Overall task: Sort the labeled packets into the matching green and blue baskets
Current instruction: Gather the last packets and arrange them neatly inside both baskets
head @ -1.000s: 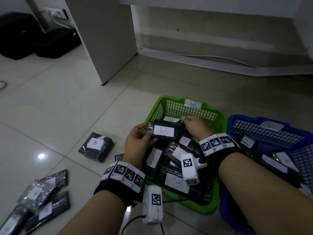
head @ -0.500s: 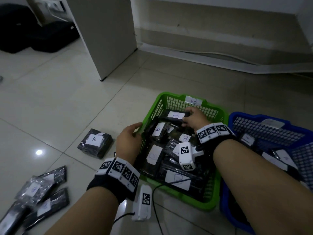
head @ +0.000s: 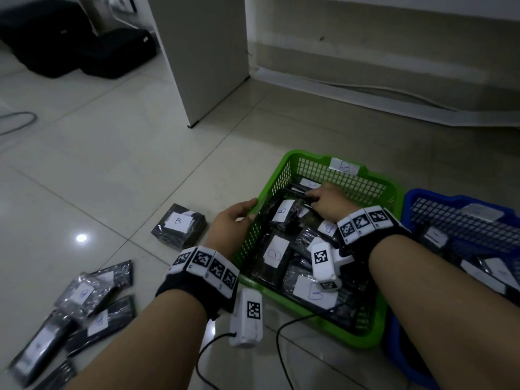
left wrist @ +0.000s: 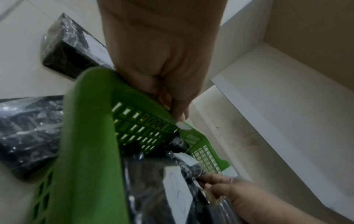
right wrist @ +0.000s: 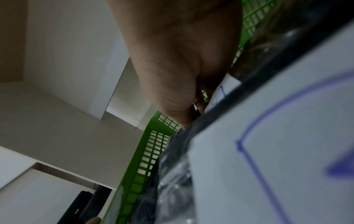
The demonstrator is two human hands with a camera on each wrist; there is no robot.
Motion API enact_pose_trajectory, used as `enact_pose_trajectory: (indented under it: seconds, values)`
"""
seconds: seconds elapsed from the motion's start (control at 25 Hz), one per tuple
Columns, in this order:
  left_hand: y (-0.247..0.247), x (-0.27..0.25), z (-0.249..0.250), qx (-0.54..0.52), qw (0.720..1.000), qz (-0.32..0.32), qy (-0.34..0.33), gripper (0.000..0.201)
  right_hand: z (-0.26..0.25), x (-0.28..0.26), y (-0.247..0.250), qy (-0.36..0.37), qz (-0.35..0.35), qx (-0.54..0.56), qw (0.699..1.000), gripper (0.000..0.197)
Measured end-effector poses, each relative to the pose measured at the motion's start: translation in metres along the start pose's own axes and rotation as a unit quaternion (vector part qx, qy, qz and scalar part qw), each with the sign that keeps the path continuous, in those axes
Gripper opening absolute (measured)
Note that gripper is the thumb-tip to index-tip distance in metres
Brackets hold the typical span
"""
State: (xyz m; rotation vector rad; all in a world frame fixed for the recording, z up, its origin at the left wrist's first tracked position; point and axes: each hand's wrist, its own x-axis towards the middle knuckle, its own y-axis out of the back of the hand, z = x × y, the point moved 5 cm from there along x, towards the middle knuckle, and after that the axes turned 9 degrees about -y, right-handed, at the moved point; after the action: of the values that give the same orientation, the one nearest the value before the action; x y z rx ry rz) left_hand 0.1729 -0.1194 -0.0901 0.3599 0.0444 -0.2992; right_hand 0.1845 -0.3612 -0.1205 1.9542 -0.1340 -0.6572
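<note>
The right hand [head: 327, 202] reaches deep in the green plastic mesh basket [head: 284, 175], its grip curled on a black plastic-wrapped packet [head: 299, 190] at the far wall. Left of it, the left hand [head: 232, 220] clasps the basket's rim. Many B-labelled packets already fill that basket; the blue mesh basket [head: 450, 220] to the right holds others. Further left, a B packet [head: 178, 225] and a loose pile [head: 81, 299] remain on the floor.

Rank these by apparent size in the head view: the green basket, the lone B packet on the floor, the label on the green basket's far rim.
1. green basket
2. lone B packet
3. basket label
</note>
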Motion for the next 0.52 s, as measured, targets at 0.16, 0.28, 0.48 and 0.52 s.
enact_pose_trajectory:
  seconds: [0.16,0.28,0.48,0.52]
  values:
    - [0.017,-0.01,-0.007,0.041,0.998,-0.046,-0.015,0.035,-0.007,-0.014,0.0,0.025,-0.026,-0.009,0.999,0.039]
    - [0.055,-0.014,-0.02,0.144,0.984,0.058,-0.086,0.024,-0.013,-0.038,0.003,0.013,0.018,0.158,0.987,0.033]
    - [0.111,0.0,-0.071,0.378,0.918,0.111,0.055,0.092,-0.042,-0.082,0.007,0.046,0.081,0.207,0.974,0.039]
    - [0.112,0.001,-0.079,0.395,0.911,0.075,0.09,0.103,-0.045,-0.085,0.005,0.051,0.078,0.186,0.978,0.039]
